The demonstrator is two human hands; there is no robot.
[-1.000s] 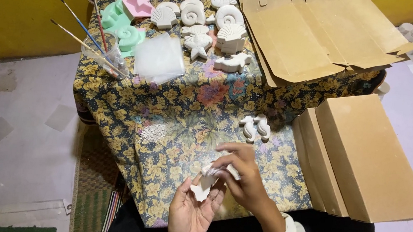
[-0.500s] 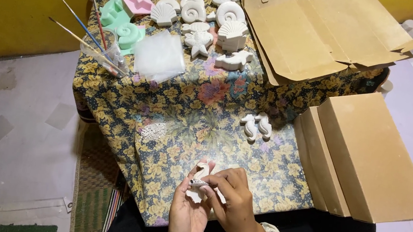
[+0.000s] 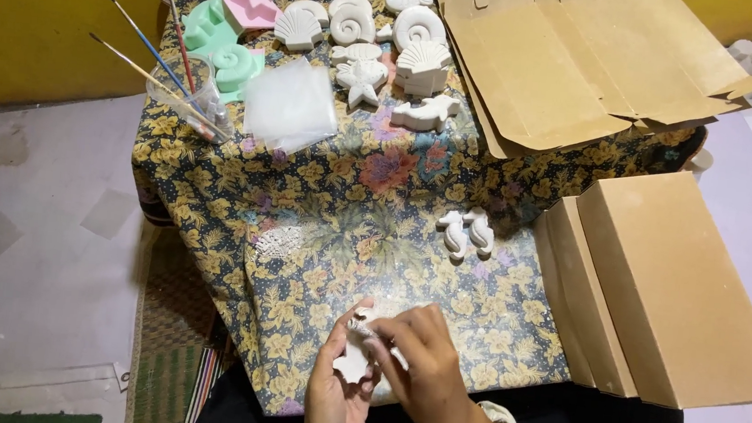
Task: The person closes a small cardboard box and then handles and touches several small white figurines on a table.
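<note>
My left hand (image 3: pixel 334 398) holds a small white plaster figure (image 3: pixel 352 361) over the near edge of the floral tablecloth (image 3: pixel 338 226). My right hand (image 3: pixel 421 365) lies over the figure, its fingertips pinched on the figure's top; whether it holds a small tool I cannot tell. Two white seahorse-shaped plaster figures (image 3: pixel 467 233) lie on the cloth just beyond my hands.
Several white shell and starfish casts (image 3: pixel 381 44), green moulds (image 3: pixel 218 43) and a pink mould (image 3: pixel 249 3) sit at the far end, with paintbrushes in a cup (image 3: pixel 188 100) and a clear plastic bag (image 3: pixel 290 104). Flattened cardboard (image 3: pixel 571 56) lies far right; a brown box (image 3: pixel 668 292) stands right.
My hands have drawn closer to my body and together; the right hand now covers the figure in my left. The view has shifted slightly.
</note>
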